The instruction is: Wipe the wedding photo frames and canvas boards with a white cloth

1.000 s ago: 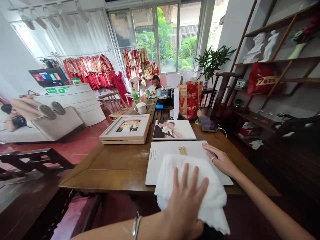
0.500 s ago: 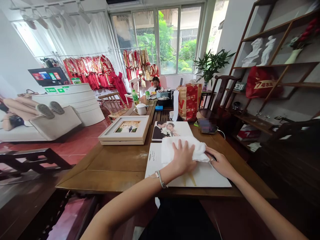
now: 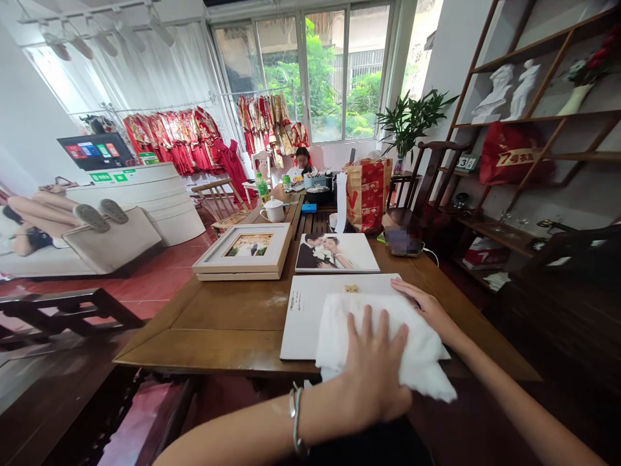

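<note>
My left hand (image 3: 371,362), with a bracelet on its wrist, lies with fingers spread over a white cloth (image 3: 334,323). The cloth covers the near right part of a white panel (image 3: 305,323) and hangs past its near edge. My right hand (image 3: 429,310) grips the panel's right edge near the far corner; its thumb is partly hidden. Small print and a little tan fitting (image 3: 351,288) show on the panel's upper face. Just beyond lies a wedding photo panel (image 3: 334,252), face up.
Framed photos (image 3: 242,251) lie to the left on the wooden table (image 3: 208,323). Farther back are a white teapot (image 3: 273,210), a red-and-tan paper bag (image 3: 366,197) and a blurred item with a cable (image 3: 402,241). A person (image 3: 301,158) sits at the far end.
My left hand has slid the cloth toward me and slightly right, past the panel's near edge. The panel's far part and tan fitting are uncovered. My right hand stays at the right edge.
</note>
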Action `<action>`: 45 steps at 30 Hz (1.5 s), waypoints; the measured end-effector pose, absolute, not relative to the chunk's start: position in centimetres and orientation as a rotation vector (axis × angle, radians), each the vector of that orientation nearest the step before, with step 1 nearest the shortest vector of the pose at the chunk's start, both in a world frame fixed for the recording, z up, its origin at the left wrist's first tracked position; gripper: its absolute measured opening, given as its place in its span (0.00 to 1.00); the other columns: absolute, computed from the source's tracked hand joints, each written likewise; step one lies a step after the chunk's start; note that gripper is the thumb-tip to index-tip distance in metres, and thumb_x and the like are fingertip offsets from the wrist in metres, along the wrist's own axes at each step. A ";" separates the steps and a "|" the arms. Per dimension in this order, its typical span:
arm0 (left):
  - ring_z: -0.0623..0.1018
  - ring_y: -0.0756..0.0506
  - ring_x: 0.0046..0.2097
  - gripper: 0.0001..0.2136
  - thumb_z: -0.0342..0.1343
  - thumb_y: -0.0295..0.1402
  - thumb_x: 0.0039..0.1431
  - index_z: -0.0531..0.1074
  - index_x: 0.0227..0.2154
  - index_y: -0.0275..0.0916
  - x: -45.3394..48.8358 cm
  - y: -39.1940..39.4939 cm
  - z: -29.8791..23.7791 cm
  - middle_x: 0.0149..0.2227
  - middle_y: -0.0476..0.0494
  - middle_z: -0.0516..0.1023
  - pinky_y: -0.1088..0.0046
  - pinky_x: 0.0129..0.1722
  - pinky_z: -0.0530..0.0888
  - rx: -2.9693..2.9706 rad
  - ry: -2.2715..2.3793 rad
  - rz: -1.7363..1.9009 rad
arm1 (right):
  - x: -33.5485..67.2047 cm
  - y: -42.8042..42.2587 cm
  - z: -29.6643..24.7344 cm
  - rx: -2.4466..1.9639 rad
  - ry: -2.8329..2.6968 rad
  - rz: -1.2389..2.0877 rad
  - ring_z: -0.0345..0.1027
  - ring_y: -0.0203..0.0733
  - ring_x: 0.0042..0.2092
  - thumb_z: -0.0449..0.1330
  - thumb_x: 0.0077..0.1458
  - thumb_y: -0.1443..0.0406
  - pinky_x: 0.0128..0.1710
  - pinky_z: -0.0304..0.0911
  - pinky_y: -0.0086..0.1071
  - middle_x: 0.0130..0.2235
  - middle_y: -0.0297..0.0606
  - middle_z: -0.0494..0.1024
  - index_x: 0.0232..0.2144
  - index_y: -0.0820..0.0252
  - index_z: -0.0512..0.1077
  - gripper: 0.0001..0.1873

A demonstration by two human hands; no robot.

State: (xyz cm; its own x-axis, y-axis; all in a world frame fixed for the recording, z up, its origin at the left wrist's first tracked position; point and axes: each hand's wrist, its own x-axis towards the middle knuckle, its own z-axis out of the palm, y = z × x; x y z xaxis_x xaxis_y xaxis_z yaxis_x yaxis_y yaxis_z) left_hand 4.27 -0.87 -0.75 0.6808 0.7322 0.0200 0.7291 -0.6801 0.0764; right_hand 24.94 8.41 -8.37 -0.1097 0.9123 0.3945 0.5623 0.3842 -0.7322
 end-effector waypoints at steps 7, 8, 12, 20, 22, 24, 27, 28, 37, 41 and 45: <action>0.44 0.31 0.62 0.31 0.45 0.44 0.56 0.48 0.61 0.38 7.1 7.6 -1.1 0.63 0.35 0.47 0.41 0.55 0.45 2.810 1.393 0.050 | 25.1 8.6 -7.9 -1.285 -1.694 0.654 0.65 0.54 0.53 0.54 0.47 0.62 0.51 0.60 0.45 0.51 0.39 0.74 0.45 0.57 0.72 0.21; 0.44 0.31 0.62 0.31 0.44 0.44 0.56 0.48 0.61 0.37 7.4 8.2 -1.3 0.63 0.35 0.47 0.41 0.55 0.45 2.812 1.400 0.063 | 25.1 8.7 -7.8 -1.285 -1.677 0.670 0.66 0.54 0.52 0.53 0.47 0.62 0.50 0.61 0.45 0.50 0.38 0.75 0.44 0.57 0.73 0.21; 0.43 0.30 0.63 0.32 0.45 0.45 0.56 0.49 0.60 0.35 7.9 7.3 -1.6 0.63 0.33 0.46 0.40 0.55 0.44 2.824 1.447 0.071 | 25.3 8.9 -7.5 -1.275 -1.610 0.774 0.68 0.55 0.49 0.54 0.47 0.60 0.47 0.64 0.44 0.48 0.39 0.76 0.43 0.59 0.74 0.21; 0.35 0.26 0.62 0.42 0.54 0.48 0.49 0.46 0.62 0.30 7.1 -4.0 -1.9 0.64 0.31 0.40 0.35 0.55 0.45 2.933 1.138 0.007 | 25.1 8.7 -7.4 -1.332 -1.503 0.798 0.58 0.50 0.58 0.53 0.53 0.56 0.58 0.52 0.46 0.52 0.40 0.72 0.44 0.55 0.74 0.19; 0.35 0.27 0.63 0.41 0.56 0.46 0.49 0.46 0.62 0.31 6.5 -5.4 -1.8 0.64 0.32 0.40 0.36 0.55 0.47 2.931 1.052 -0.009 | 25.0 8.8 -7.6 -1.337 -1.541 0.759 0.55 0.49 0.59 0.52 0.54 0.55 0.59 0.50 0.47 0.53 0.39 0.71 0.44 0.53 0.74 0.19; 0.36 0.29 0.63 0.41 0.55 0.45 0.50 0.45 0.62 0.32 5.9 -5.5 -1.3 0.64 0.32 0.40 0.38 0.56 0.47 2.903 1.010 -0.012 | 25.0 8.9 -7.8 -1.338 -1.579 0.727 0.55 0.49 0.60 0.53 0.54 0.56 0.60 0.48 0.47 0.54 0.39 0.70 0.44 0.54 0.74 0.18; 0.40 0.29 0.63 0.38 0.52 0.45 0.53 0.45 0.62 0.32 5.4 -3.5 0.0 0.64 0.30 0.41 0.42 0.57 0.46 2.823 1.092 -0.057 | 25.0 8.8 -7.9 -1.333 -1.619 0.699 0.56 0.49 0.59 0.53 0.54 0.57 0.60 0.48 0.46 0.54 0.39 0.70 0.45 0.55 0.73 0.19; 0.42 0.29 0.63 0.37 0.51 0.44 0.54 0.45 0.62 0.32 5.4 -2.4 0.4 0.64 0.30 0.42 0.42 0.57 0.46 2.797 1.165 -0.079 | 25.0 8.8 -7.9 -1.327 -1.626 0.691 0.56 0.49 0.59 0.53 0.54 0.57 0.60 0.48 0.47 0.54 0.39 0.70 0.45 0.55 0.73 0.19; 0.49 0.30 0.61 0.33 0.50 0.43 0.55 0.50 0.60 0.33 6.6 7.5 -0.2 0.62 0.30 0.50 0.44 0.56 0.48 2.736 1.588 -0.010 | 25.1 8.8 -8.0 -1.358 -1.679 0.613 0.59 0.49 0.58 0.52 0.54 0.60 0.58 0.52 0.46 0.55 0.39 0.69 0.48 0.56 0.71 0.20; 0.50 0.27 0.61 0.35 0.52 0.44 0.54 0.50 0.60 0.30 6.7 5.3 -0.3 0.61 0.27 0.51 0.43 0.55 0.50 2.800 1.556 -0.079 | 25.2 8.8 -8.0 -1.358 -1.688 0.619 0.58 0.49 0.58 0.53 0.52 0.60 0.58 0.51 0.46 0.55 0.38 0.69 0.47 0.56 0.71 0.20; 0.45 0.24 0.61 0.41 0.55 0.46 0.50 0.48 0.61 0.28 5.9 -0.6 -0.5 0.62 0.26 0.48 0.41 0.56 0.48 2.931 1.328 -0.123 | 25.1 8.7 -8.1 -1.342 -1.682 0.613 0.58 0.48 0.58 0.53 0.53 0.59 0.59 0.51 0.46 0.54 0.39 0.70 0.46 0.55 0.72 0.19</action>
